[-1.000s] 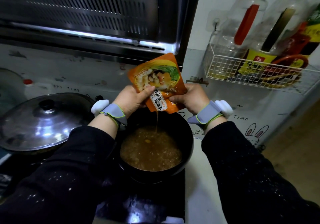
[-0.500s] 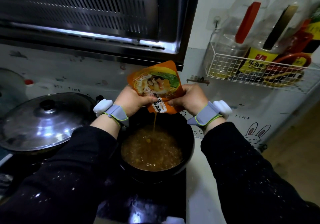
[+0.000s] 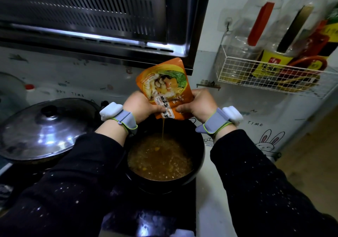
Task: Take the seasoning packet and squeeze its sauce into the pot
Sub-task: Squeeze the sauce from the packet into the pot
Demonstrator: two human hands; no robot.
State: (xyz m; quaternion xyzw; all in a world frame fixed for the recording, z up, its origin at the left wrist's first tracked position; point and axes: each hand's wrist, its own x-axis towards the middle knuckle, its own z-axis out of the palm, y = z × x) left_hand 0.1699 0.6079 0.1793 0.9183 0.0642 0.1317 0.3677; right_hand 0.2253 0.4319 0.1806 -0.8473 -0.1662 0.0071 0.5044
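Since half a second earlier, we had lifted the seasoning packet a little and stood it more upright, while the thin amber stream went on falling from its lower edge. Our left hand and right hand were each closed on the packet's lower half, thumbs in front, pinching it above the 12 o'clock rim of the black pot.

We judged the task well along: sauce was already in the brownish broth, but the flow had not stopped, so some squeezing remained. How much was left inside we could not tell.

The packet's Chinese label hung upside down and was too small to read. At 2 o'clock a bottle in the wire rack carried a yellow label with Chinese characters, also illegible. The backsplash read "TIME".
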